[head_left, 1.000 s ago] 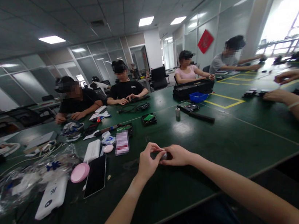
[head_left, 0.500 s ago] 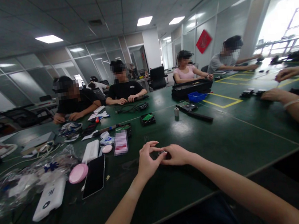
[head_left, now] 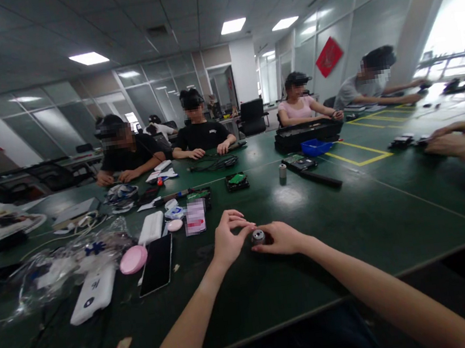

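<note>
Over the table's near half, my right hand (head_left: 284, 237) is closed round a small metal cylinder (head_left: 258, 237), thumb in front and fingers behind. Its round grey top, with a dark hole or two, faces up; the fingers cover part of its side. Just left of it is my left hand (head_left: 230, 237), fingers stretched and apart, the thumb tip close by the cylinder's top edge. Whether that thumb touches the metal I cannot tell. Farther back, a similar silver cylinder (head_left: 282, 171) stands upright on the green table (head_left: 344, 239).
Left of my hands lie a black phone (head_left: 156, 265), a pink round case (head_left: 133, 259), a white power bank (head_left: 94, 295) and clear plastic bags. Beyond are a green circuit board (head_left: 237, 180), a blue tray (head_left: 316, 147) and a black bar (head_left: 316, 177). Co-workers sit around; one's hands (head_left: 446, 143) are at right.
My left thumb has drawn back from over the cylinder, so its top now shows. My right hand still holds it. The whole view has shifted slightly, moving the surroundings rightward.
</note>
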`<state>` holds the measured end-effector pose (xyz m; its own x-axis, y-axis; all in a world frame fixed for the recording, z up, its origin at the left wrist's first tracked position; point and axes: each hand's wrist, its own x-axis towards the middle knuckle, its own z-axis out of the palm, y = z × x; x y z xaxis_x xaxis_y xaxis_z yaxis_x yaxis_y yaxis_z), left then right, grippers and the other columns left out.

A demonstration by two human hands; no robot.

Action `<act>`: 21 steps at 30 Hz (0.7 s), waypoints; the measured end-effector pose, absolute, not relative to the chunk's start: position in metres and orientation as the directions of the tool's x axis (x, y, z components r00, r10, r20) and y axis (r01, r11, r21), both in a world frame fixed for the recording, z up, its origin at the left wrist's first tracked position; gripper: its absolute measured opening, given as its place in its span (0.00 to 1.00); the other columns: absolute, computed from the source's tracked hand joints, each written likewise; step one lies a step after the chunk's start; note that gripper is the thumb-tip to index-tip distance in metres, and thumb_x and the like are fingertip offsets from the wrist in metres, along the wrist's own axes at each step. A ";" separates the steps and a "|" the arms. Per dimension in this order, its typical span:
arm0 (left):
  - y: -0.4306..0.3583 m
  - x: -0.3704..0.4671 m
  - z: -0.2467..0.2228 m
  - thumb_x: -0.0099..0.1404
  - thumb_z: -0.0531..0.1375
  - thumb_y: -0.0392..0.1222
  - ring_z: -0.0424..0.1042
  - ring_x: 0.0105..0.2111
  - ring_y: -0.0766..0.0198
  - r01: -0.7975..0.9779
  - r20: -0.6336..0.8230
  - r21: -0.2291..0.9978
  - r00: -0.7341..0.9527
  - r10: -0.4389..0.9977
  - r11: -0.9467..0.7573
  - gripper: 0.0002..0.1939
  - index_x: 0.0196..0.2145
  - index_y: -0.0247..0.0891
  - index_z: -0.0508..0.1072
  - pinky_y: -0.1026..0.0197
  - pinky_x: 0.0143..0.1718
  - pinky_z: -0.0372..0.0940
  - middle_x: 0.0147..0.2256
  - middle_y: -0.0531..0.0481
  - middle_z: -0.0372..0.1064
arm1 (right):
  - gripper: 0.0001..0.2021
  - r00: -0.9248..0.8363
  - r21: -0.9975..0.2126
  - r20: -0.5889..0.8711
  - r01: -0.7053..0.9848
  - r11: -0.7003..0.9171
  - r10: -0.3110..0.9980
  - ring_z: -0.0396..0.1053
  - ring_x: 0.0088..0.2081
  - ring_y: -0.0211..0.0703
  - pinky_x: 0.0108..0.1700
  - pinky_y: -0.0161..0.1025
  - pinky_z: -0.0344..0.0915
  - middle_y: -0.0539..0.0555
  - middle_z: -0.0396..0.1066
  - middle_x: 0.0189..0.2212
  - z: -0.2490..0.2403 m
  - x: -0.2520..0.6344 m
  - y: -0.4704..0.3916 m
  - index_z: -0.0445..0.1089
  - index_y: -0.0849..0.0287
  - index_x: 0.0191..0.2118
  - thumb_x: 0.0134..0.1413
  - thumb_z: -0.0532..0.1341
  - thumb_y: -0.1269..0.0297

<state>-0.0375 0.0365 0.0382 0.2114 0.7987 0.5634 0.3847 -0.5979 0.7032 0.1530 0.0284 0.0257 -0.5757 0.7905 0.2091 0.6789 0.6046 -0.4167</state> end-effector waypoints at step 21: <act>0.073 -0.108 0.023 0.45 0.70 0.41 0.77 0.36 0.54 0.529 0.031 0.793 0.461 0.887 -0.303 0.14 0.25 0.36 0.69 0.58 0.37 0.67 0.28 0.48 0.76 | 0.24 -0.566 -0.440 0.185 0.683 0.583 0.803 0.67 0.28 0.40 0.30 0.34 0.56 0.53 0.72 0.28 0.029 0.152 0.027 0.71 0.60 0.38 0.52 0.57 0.42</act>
<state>-0.1080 0.0728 0.0229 0.4611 0.8868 0.0307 0.5292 -0.3026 0.7927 0.1524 0.0274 0.0289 -0.5662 0.8033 0.1847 0.6832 0.5828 -0.4400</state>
